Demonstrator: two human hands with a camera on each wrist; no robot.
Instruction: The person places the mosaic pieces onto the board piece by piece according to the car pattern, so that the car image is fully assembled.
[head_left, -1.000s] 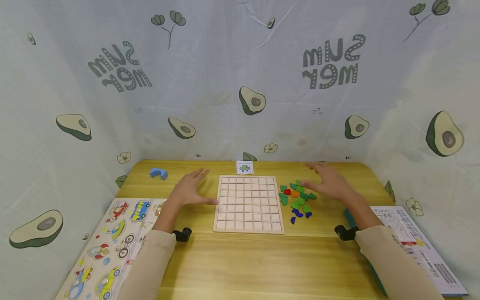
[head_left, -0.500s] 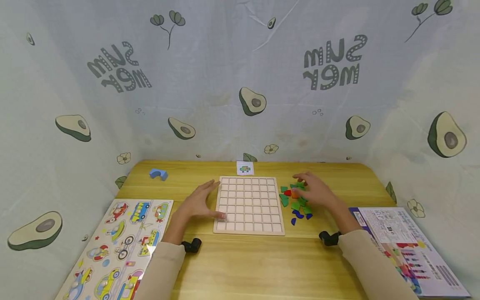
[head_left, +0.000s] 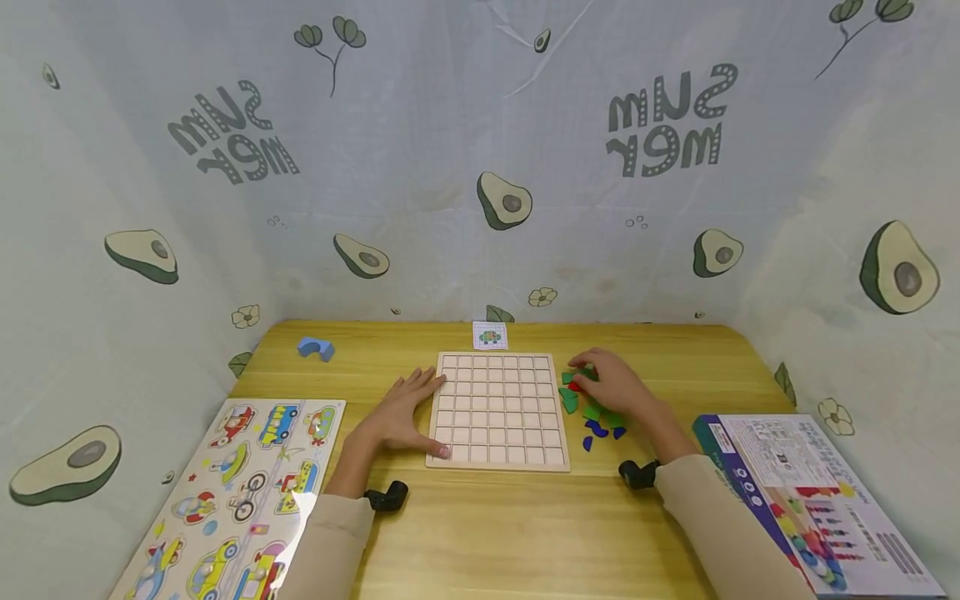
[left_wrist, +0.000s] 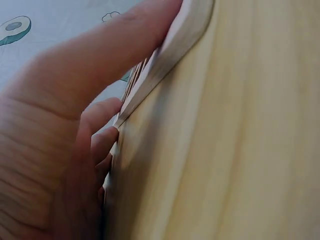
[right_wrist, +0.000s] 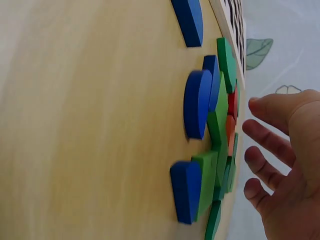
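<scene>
A wooden grid board (head_left: 498, 408) of square cells lies mid-table. My left hand (head_left: 397, 417) rests at its left edge, thumb on the near-left corner and fingers spread along the side. In the left wrist view, the thumb (left_wrist: 115, 47) lies over the board's rim (left_wrist: 175, 50). My right hand (head_left: 615, 387) hovers over small loose pieces to the right of the board, hiding part of them. Among these are green pieces (head_left: 568, 400), blue pieces (right_wrist: 197, 102), a red piece (right_wrist: 232, 104) and an orange piece (right_wrist: 230, 134). Its fingers are loosely bent and hold nothing.
Behind the board lies a small card (head_left: 490, 336) with a turtle picture. A vehicle peg puzzle (head_left: 217, 500) occupies the left side, with a blue arch block (head_left: 316, 347) beyond it. A flat printed box (head_left: 825, 508) lies at the right. Printed cloth (head_left: 427, 250) hangs around the table.
My left hand has come down and nearer onto the board's left edge, its thumb now at the near corner. The right hand has moved left and in over the pieces.
</scene>
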